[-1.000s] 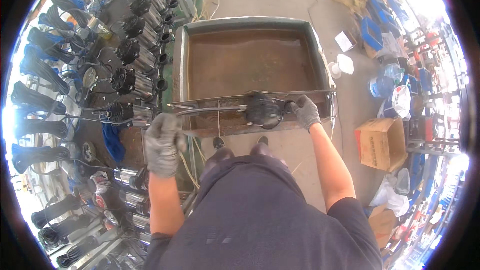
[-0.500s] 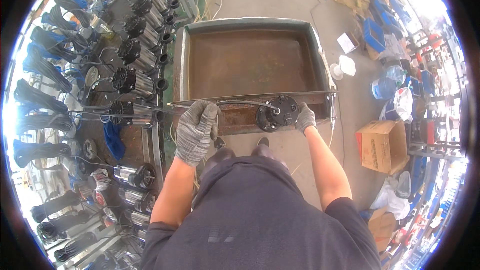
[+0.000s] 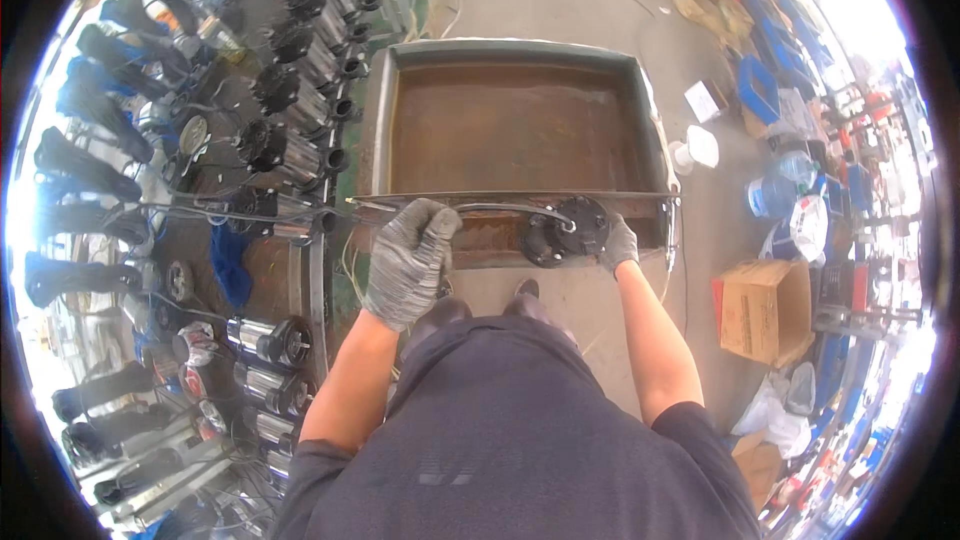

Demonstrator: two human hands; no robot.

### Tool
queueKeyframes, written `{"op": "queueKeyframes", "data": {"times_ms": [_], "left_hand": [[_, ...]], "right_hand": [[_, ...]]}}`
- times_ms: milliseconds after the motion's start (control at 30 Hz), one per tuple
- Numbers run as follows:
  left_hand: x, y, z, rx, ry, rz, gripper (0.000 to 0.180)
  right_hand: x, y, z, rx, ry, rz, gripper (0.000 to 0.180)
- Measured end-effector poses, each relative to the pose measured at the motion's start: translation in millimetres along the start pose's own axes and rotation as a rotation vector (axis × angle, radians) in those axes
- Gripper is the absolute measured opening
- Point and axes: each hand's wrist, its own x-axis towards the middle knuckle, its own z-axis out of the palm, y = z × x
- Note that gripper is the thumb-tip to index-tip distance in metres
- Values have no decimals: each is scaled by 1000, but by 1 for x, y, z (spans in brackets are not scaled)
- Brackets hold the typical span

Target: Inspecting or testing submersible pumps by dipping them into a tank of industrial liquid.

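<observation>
A black round pump head (image 3: 578, 226) with a grey-black cable (image 3: 505, 207) coming out of its top is in front of me, at the near edge of a water tank. My right hand (image 3: 619, 242), in a grey knitted glove, is closed on its right side. My left hand (image 3: 412, 262), gloved alike, is closed round the cable to the left of the pump. A thin pointed end (image 3: 372, 205) sticks out past my left fist; I cannot tell what it belongs to. The lower part of the pump is hard to see.
Beyond my hands stands the metal tank (image 3: 384, 120) of brownish water. Rows of steel pumps (image 3: 293, 148) with coiled cables fill the left side. A cardboard box (image 3: 765, 310), a white stool-like object (image 3: 697, 148) and blue water bottles (image 3: 772, 196) stand at right.
The view has shifted, so the tank and pumps appear further right. Both hands keep their holds, and the pump has barely moved against the tank.
</observation>
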Motion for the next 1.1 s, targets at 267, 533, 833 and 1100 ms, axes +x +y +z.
{"op": "queueKeyframes", "data": {"times_ms": [267,533,833,1100], "left_hand": [[-7,-17,-15,223,146,208,29],[-42,-30,-74,113,306,222,17],[-86,-42,-216,-274,631,467,26],[-123,-40,-362,1083,1065,423,23]], "right_hand": [[-11,-27,-7,-549,-125,-414,57],[-26,-80,-5,-12,-368,-116,42],[-112,-224,102,-155,-803,-521,38],[-222,-272,303,15,-1066,-325,15]]}}
